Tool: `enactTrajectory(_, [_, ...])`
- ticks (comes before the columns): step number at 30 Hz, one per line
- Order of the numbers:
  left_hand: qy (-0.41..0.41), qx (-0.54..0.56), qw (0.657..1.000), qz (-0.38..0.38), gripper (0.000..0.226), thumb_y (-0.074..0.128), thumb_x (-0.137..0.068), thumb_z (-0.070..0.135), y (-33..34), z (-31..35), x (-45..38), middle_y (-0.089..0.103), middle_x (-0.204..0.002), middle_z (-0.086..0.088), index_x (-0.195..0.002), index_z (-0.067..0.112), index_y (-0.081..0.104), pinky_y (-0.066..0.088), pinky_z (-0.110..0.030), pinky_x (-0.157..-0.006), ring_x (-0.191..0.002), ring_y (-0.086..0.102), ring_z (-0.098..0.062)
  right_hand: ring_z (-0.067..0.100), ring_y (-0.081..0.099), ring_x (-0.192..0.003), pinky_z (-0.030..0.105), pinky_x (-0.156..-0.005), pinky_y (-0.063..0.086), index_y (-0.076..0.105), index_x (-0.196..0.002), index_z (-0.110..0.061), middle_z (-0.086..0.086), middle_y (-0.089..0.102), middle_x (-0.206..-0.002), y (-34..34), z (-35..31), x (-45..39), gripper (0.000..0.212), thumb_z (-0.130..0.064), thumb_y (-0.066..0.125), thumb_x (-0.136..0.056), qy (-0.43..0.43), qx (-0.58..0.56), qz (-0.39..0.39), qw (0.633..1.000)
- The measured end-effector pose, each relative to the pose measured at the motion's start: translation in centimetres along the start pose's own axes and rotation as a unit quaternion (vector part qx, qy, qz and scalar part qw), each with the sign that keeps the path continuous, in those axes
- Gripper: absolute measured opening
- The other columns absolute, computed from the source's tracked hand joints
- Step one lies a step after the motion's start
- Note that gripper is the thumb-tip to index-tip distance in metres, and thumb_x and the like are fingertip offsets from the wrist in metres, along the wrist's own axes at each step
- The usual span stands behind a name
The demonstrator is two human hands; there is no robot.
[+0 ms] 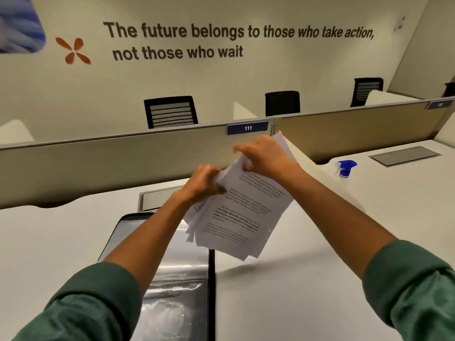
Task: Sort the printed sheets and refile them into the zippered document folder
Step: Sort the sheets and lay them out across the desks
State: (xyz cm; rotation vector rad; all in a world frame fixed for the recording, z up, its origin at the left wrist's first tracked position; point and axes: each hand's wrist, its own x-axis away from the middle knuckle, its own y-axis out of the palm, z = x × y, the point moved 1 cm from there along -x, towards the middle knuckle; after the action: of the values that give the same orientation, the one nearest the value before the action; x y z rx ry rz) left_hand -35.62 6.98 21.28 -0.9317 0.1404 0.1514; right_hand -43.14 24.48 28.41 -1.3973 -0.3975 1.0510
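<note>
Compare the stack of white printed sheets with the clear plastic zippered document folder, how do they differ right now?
The stack of white printed sheets is held up in the air, gripped by the left hand and the right hand; the clear plastic zippered document folder lies flat on the white desk, untouched. The sheets are opaque, matt and fanned unevenly; the folder is glossy, see-through and dark-edged. Both are flat and rectangular.

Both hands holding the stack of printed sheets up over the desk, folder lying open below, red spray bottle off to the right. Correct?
One error: the spray bottle is blue, not red. The head view shows the left hand and right hand gripping the white printed sheets above the open, clear-sleeved document folder.
</note>
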Motion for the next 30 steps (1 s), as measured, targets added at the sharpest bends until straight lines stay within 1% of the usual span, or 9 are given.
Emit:
enactTrajectory(2, [-0.048,0.030,0.998,0.043,0.028,0.081,-0.061,0.029,-0.9,-1.5,0.9,0.069,-0.079,-0.012,-0.081,0.011,0.070,0.051,-0.039,-0.062,-0.067,0.058,-0.022,0.031,0.058,-0.111,0.055,-0.105,0.034,0.060,-0.127,-0.021,0.008,0.065,-0.119,0.6,-1.6,-0.8,0.058,-0.025,0.082,-0.073,-0.008,0.025,0.118,0.993])
enactTrajectory(4, [-0.094,0.083,0.989,0.080,0.031,0.078,-0.060,0.030,-1.7,-3.3,1.9,0.072,-0.081,-0.014,-0.082,0.009,0.071,0.057,-0.046,-0.066,-0.068,0.063,-0.025,0.032,0.058,-0.107,0.051,-0.097,0.040,0.062,-0.122,-0.018,0.010,0.062,-0.116,1.5,-3.6,-1.1,0.058,-0.022,0.084,-0.069,0.000,-0.029,0.221,0.975])
enactTrajectory(7, [-0.156,0.191,0.958,0.147,0.024,0.083,-0.069,0.013,-2.8,-5.9,3.9,0.074,-0.092,-0.014,-0.089,0.009,0.069,0.060,-0.051,-0.075,-0.083,0.072,-0.034,0.032,0.056,-0.098,0.043,-0.081,0.047,0.062,-0.115,-0.015,0.013,0.060,-0.111,3.2,-7.5,-0.6,0.050,-0.025,0.083,-0.071,0.024,-0.146,0.286,0.947])
enactTrajectory(12, [-0.225,0.319,0.891,0.234,0.033,0.085,-0.068,0.000,-3.7,-9.1,7.4,0.074,-0.099,-0.015,-0.096,0.005,0.068,0.061,-0.049,-0.078,-0.086,0.073,-0.036,0.029,0.050,-0.110,0.037,-0.091,0.043,0.053,-0.117,-0.019,0.010,0.052,-0.122,6.7,-12.2,1.1,0.051,-0.030,0.079,-0.076,0.043,-0.212,0.289,0.933])
enactTrajectory(16, [-0.239,0.386,0.846,0.278,0.035,0.085,-0.069,0.001,-3.7,-11.3,10.2,0.074,-0.099,-0.012,-0.099,0.002,0.068,0.062,-0.046,-0.075,-0.083,0.074,-0.031,0.021,0.050,-0.107,0.029,-0.087,0.044,0.053,-0.117,-0.017,0.005,0.053,-0.119,9.5,-14.7,3.1,0.048,-0.037,0.078,-0.080,0.188,-0.401,0.156,0.883])
enactTrajectory(19, [-0.245,0.410,0.814,0.330,0.039,0.083,-0.071,0.000,-3.7,-12.1,12.0,0.072,-0.102,-0.014,-0.105,-0.002,0.065,0.063,-0.039,-0.070,-0.080,0.073,-0.027,0.020,0.052,-0.111,0.032,-0.092,0.050,0.042,-0.117,-0.025,0.003,0.050,-0.124,12.9,-16.2,5.1,0.061,-0.047,0.080,-0.076,0.357,-0.539,0.006,0.763])
enactTrajectory(22, [-0.256,0.436,0.781,0.367,0.038,0.081,-0.075,0.002,-3.6,-12.9,13.4,0.071,-0.105,-0.012,-0.107,0.002,0.062,0.062,-0.041,-0.073,-0.086,0.072,-0.030,0.023,0.056,-0.109,0.038,-0.090,0.053,0.041,-0.120,-0.019,0.006,0.052,-0.123,15.2,-18.0,7.2,0.072,-0.051,0.084,-0.071,0.465,-0.681,-0.124,0.552])
enactTrajectory(25, [-0.250,0.457,0.761,0.386,0.033,0.078,-0.078,0.002,-3.3,-13.7,14.5,0.071,-0.108,-0.010,-0.106,0.008,0.061,0.062,-0.043,-0.075,-0.093,0.072,-0.031,0.031,0.063,-0.104,0.040,-0.084,0.056,0.053,-0.120,-0.009,0.013,0.058,-0.121,15.7,-20.1,8.7,0.059,-0.038,0.082,-0.077,0.449,-0.786,-0.216,0.367])
enactTrajectory(30, [-0.245,0.469,0.741,0.413,0.032,0.078,-0.079,0.004,-3.2,-14.3,16.1,0.072,-0.108,-0.009,-0.105,0.011,0.061,0.062,-0.042,-0.073,-0.091,0.073,-0.030,0.025,0.066,-0.073,0.033,-0.062,0.058,0.061,-0.116,0.004,0.014,0.067,-0.085,15.9,-22.6,9.3,0.045,-0.014,0.080,-0.080,0.456,-0.836,-0.173,0.252])
